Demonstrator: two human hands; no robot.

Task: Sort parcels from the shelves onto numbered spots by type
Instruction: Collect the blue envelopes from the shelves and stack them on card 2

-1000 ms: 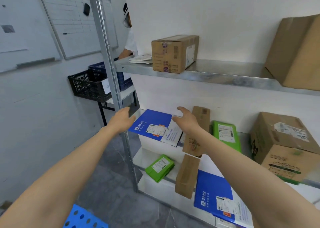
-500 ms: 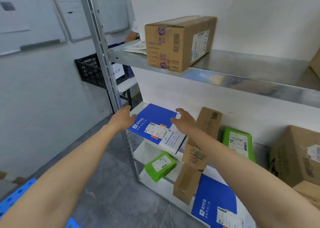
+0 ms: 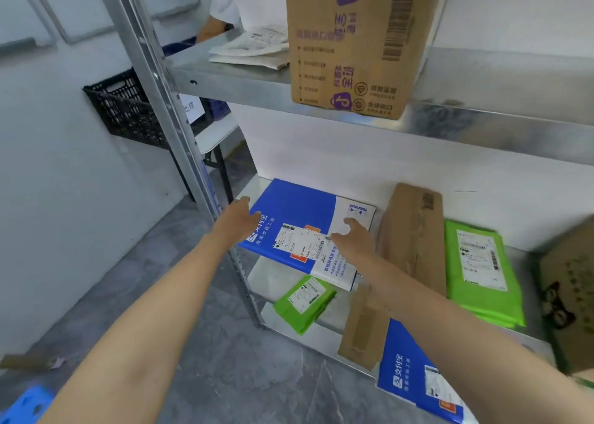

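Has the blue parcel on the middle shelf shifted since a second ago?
No. The blue parcel lies where it did, beside the narrow brown box, front corner overhanging the middle shelf.

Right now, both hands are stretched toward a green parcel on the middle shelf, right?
Not green: the head view shows the left hand and right hand stretched toward the blue parcel on the middle shelf.

the shelf (image 3: 482, 127) is shiny bare metal, the box (image 3: 350, 47) matt brown cardboard, the blue envelope (image 3: 295, 208) smooth and glossy.
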